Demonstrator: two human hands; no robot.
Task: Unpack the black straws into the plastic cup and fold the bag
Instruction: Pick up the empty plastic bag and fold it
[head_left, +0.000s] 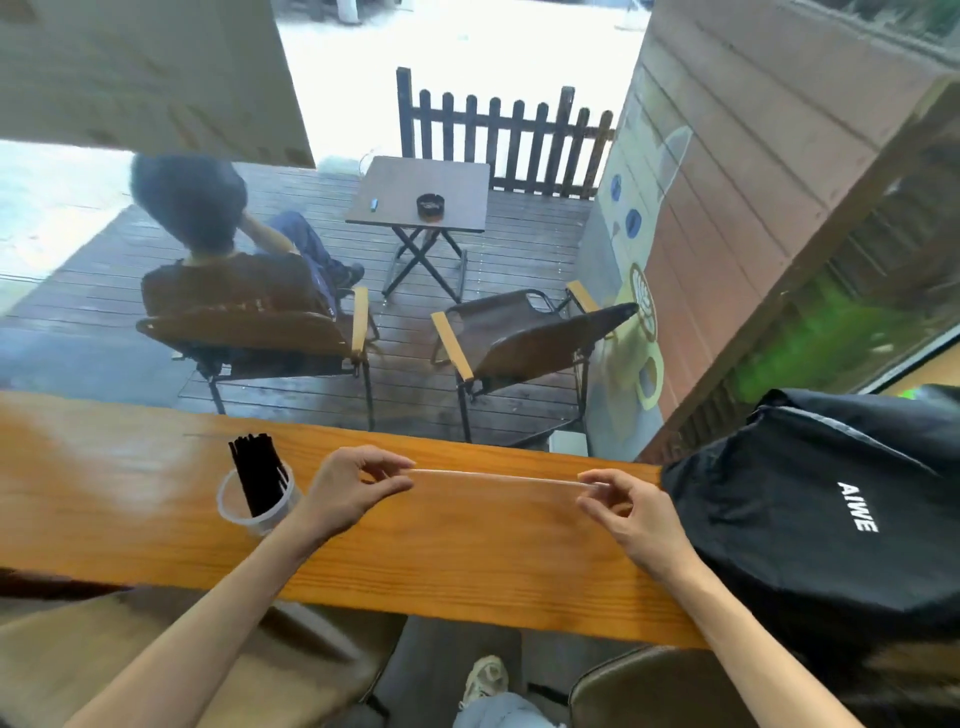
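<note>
Left hand (358, 486), right hand (626, 506) – each pinching one clear bag (493, 477) (stretched flat), one plastic cup (254, 506), straws (257, 475) inside.

A long orange wooden counter (467, 561) ran along a glass front. Beyond it lay a dark plank deck (519, 234), wet-looking perhaps, under bright daylight. A small folding table (447, 182) carried an ashtray (430, 203). Two brown folding chairs (524, 338) faced it, one occupied by a seated person (208, 244). A dark picket fence (498, 135) closed the far edge, beside a reddish plank wall (753, 156).
</note>
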